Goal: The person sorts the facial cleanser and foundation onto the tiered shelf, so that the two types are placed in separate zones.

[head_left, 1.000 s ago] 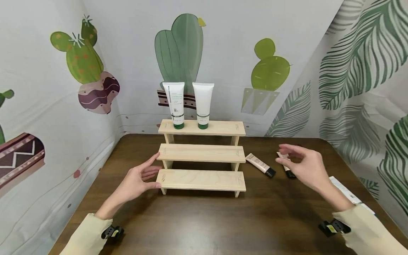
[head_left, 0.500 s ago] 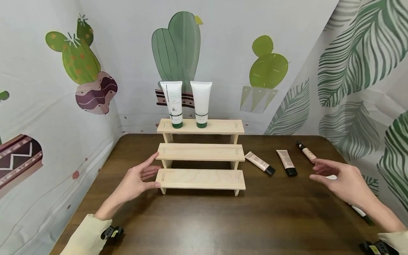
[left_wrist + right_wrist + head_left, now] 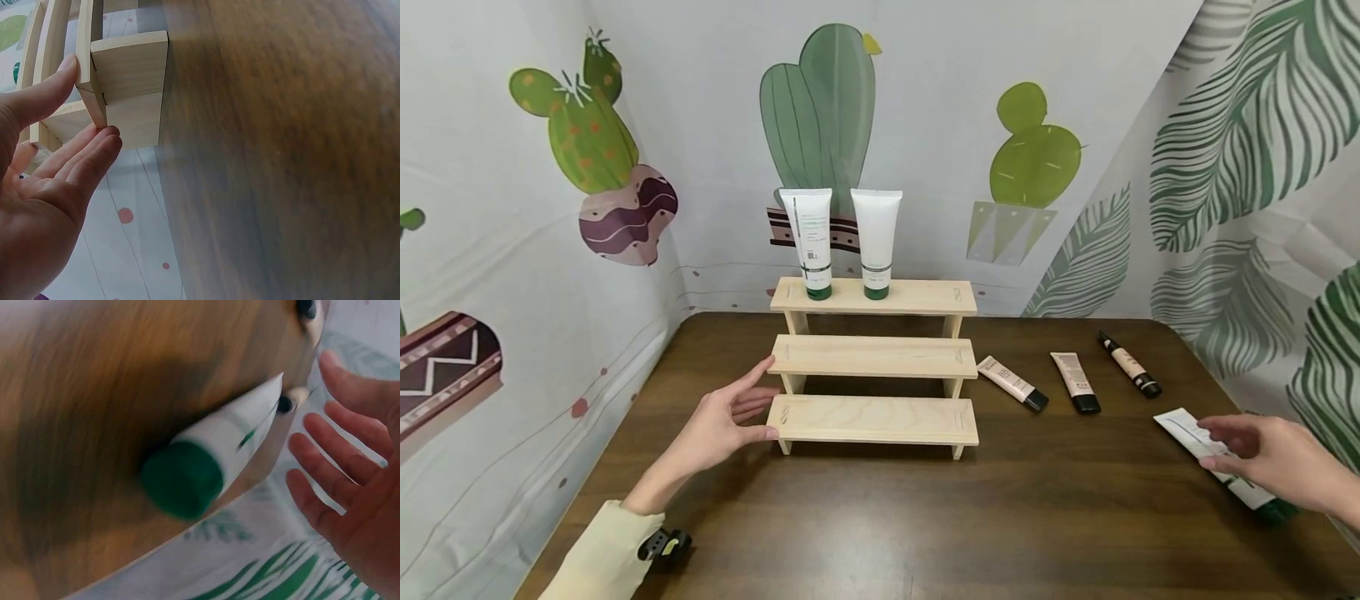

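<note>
We have two white tubes (image 3: 877, 237) up on the wooden rack (image 3: 872, 357) our spread left grip (image 3: 722, 429) touches, but three pink tubes (image 3: 1074, 381) and the green-capped tube (image 3: 1184, 433) by our loose, empty right grip (image 3: 1281, 454) aren't.

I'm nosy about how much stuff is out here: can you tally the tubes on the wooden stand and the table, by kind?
Green-capped white tubes: 3
Black-capped beige tubes: 2
Slim beige tube, black at both ends: 1
Total: 6
</note>
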A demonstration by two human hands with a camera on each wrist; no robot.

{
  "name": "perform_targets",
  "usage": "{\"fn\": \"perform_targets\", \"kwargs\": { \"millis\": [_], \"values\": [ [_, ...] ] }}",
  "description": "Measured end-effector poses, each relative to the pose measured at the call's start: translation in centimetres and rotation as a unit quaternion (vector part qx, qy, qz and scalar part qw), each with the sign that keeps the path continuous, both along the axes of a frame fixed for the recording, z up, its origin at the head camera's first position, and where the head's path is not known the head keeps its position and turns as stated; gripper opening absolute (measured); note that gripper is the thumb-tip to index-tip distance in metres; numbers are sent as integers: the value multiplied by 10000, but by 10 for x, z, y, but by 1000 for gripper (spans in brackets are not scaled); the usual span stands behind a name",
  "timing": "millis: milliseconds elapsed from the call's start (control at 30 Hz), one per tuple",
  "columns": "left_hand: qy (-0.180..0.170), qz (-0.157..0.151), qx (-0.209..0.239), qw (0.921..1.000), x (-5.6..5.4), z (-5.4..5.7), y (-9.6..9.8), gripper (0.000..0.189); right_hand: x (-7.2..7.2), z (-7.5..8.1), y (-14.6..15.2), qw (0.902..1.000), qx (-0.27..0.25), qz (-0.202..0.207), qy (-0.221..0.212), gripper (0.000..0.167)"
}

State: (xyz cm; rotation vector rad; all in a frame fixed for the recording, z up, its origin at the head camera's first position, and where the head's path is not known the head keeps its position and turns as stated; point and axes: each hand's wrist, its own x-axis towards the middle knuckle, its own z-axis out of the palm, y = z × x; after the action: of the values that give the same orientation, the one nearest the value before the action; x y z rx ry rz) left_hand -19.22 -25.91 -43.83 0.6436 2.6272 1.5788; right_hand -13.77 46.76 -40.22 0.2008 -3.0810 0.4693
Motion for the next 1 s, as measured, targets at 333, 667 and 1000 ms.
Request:
{"fn": "perform_targets", "kwargs": {
  "millis": [333, 667, 1000],
  "values": [
    [73, 14, -115, 9999, -2, 3, 0, 107, 5, -16, 38, 9971, 239, 122, -707, 61],
    [94, 47, -195, 9998, -2, 4, 0, 107, -4, -28, 55, 9903, -294, 369, -1310, 56],
    [186, -4, -169, 9997, -3, 5, 0, 107, -11, -26, 54, 9894, -521, 309, -1317, 56]
  ]
}}
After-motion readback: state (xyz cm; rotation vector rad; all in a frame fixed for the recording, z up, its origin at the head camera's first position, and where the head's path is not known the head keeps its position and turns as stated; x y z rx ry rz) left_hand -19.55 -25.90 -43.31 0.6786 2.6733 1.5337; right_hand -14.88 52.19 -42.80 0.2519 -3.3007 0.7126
